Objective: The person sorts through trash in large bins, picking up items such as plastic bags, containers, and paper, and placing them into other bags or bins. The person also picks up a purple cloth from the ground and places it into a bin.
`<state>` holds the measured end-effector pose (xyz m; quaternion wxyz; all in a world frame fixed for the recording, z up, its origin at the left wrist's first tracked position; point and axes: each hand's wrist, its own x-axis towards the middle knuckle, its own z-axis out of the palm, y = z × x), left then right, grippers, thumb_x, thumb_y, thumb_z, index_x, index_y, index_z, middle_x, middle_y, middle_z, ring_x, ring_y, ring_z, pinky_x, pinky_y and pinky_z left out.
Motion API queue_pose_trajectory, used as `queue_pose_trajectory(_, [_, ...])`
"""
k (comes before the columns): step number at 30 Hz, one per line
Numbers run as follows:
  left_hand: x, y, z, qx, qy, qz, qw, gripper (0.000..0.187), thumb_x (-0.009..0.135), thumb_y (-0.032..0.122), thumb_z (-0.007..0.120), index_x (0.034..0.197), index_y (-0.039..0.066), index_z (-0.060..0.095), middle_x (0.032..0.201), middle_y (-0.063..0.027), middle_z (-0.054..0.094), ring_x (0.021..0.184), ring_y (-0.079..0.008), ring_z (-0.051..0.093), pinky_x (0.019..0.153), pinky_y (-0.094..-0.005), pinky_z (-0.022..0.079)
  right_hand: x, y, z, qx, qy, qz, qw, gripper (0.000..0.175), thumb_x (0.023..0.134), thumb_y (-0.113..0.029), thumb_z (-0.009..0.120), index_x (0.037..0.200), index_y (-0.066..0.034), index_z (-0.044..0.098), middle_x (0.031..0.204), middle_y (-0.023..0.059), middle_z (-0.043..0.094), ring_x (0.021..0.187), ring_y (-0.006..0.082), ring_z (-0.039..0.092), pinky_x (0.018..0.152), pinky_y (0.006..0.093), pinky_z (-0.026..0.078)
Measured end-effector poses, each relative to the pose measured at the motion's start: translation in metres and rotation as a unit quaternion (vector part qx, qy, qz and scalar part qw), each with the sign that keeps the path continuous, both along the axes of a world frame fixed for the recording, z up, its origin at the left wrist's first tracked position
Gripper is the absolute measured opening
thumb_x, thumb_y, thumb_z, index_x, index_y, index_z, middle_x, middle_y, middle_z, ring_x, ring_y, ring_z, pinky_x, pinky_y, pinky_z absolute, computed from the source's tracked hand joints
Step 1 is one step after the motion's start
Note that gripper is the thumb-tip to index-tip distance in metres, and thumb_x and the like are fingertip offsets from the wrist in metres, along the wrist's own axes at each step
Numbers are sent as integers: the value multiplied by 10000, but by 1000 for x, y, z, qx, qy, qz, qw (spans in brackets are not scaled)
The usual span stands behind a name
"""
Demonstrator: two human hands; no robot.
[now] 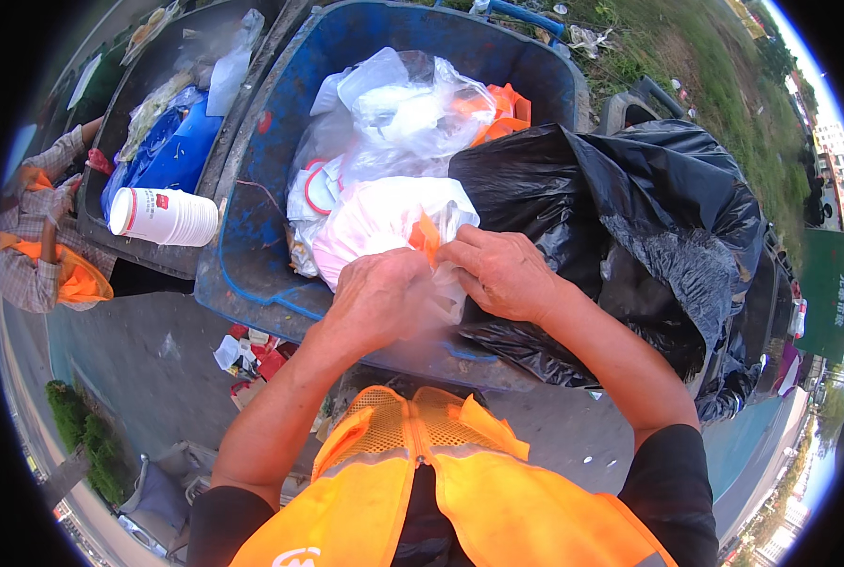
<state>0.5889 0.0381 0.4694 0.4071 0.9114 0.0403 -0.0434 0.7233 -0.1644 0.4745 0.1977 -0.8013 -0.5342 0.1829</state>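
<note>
Both of my hands are at the gathered top of a white-and-pink plastic bag [365,212] over the near side of a blue wheeled bin [252,234]. My left hand [386,290] grips the bag's bunched plastic, its fingertips hidden below the knuckles. With thumb and fingers pinched, my right hand [500,273] holds the translucent edge of the same bag. A bit of orange plastic [425,234] shows between the hands. Behind lie clear plastic bags [407,106] and an orange bag [510,113]. To the right, a large black garbage bag [535,191] drapes over the bin's side.
Left stands another bin [159,255] with a blue bag [188,142] and a stack of paper cups [163,216] on its edge. A co-worker's arms [53,205] are beyond it. Litter [255,354] lies on the pavement. Grass [705,71] borders the bins.
</note>
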Motion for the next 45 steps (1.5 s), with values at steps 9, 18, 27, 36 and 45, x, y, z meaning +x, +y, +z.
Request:
queue_pose_trajectory(9, [5,-2,11,47,8,-29,998,100,928,96,759,969,18,712,926,-183,737,891,-414,725,781,-499,547,-2,-2,-1,72,30,17,997,137,911,-80,712,1041,-44,685,1083,142,634,986,387,694,817,488,571])
queue_pose_trajectory(18, [12,-6,25,-8,63,-78,995,149,956,153,718,979,8,689,918,-207,721,896,-449,710,784,-518,544,-3,8,17,-20,38,52,998,182,964,-211,694,1016,-38,713,1037,167,672,902,398,729,783,521,590])
queue_pose_trajectory(27, [7,3,-1,-34,40,-104,993,184,976,185,723,974,4,689,898,-198,717,866,-425,708,764,-490,539,-12,8,6,41,26,42,998,227,946,-254,705,908,-32,669,884,174,692,802,426,715,698,514,580])
queue_pose_trajectory(36, [1,16,-8,-93,41,-121,987,217,994,191,748,911,2,679,815,-167,685,774,-357,671,717,-447,519,-16,1,-9,80,44,33,995,280,961,-291,718,827,-46,694,845,164,709,764,421,720,665,521,578])
queue_pose_trajectory(45, [0,24,-11,-87,57,-170,980,186,1018,189,734,933,28,692,816,-144,676,760,-309,662,710,-438,514,-17,-12,-9,118,30,58,991,179,903,-154,691,764,-46,660,746,162,672,645,388,692,593,490,567])
